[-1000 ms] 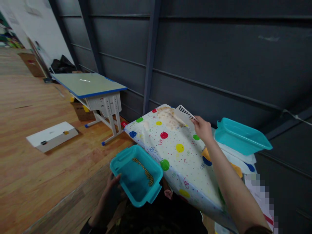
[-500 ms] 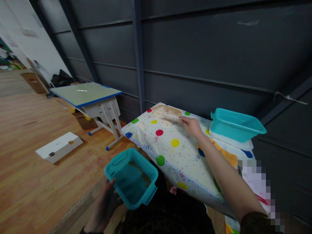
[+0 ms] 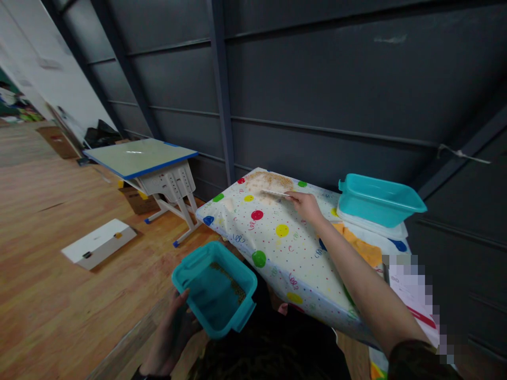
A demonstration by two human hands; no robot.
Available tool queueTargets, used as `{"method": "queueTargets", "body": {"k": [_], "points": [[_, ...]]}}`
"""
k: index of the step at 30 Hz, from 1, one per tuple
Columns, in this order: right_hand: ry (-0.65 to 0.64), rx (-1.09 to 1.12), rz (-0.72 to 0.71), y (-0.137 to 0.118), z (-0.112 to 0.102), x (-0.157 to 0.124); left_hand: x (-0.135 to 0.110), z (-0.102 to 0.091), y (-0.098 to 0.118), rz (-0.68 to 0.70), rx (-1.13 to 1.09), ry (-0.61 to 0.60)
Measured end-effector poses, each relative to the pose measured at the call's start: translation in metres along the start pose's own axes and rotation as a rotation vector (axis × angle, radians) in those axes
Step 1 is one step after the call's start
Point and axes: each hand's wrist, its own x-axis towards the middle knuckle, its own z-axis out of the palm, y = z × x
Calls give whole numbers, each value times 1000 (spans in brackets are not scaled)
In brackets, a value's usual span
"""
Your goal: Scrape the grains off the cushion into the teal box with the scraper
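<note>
My left hand grips a teal plastic bin by its near left edge, thumb over the rim. Inside the bin, a band of small tan granules lies across the bottom. My right hand reaches over the table and is closed on a thin, flat white tool, whose exact kind I cannot make out. That tool is low over a spread of tan granules and pale powder at the table's far left corner. Whether it touches the cloth is unclear.
A balloon-print cloth covers the table, which stands by a dark panelled wall. On its right are a second teal bin and an orange cloth. A desk and white box stand left.
My right hand and the white tool have moved slightly left and nearer to me over the granules. The view has shifted a little; the left hand still holds the bin.
</note>
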Motion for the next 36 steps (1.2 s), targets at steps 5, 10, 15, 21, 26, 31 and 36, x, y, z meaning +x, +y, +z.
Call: {"method": "queueTargets", "body": {"k": [5,10,15,21,26,31,36], "points": [[-77,-47,1,-4,8,-8,4,-1,1,-27,-2,30],[-21,9,-3,-2,1,-6,3,-1,0,-38,4,25],[122,-18,44,7,-3,-3,11,-14,-6,-32,18,6],[9,-43,18,9,5,-13,17,-23,-11,-52,14,-17],[-43,-118,-33,-3,7,-12,4,-5,-7,-56,-5,26],[-85,-163,-81,-15,8,-10,0,5,-6,-52,11,38],[1,-155,-44,-15,4,-7,4,5,-6,-72,23,35]]}}
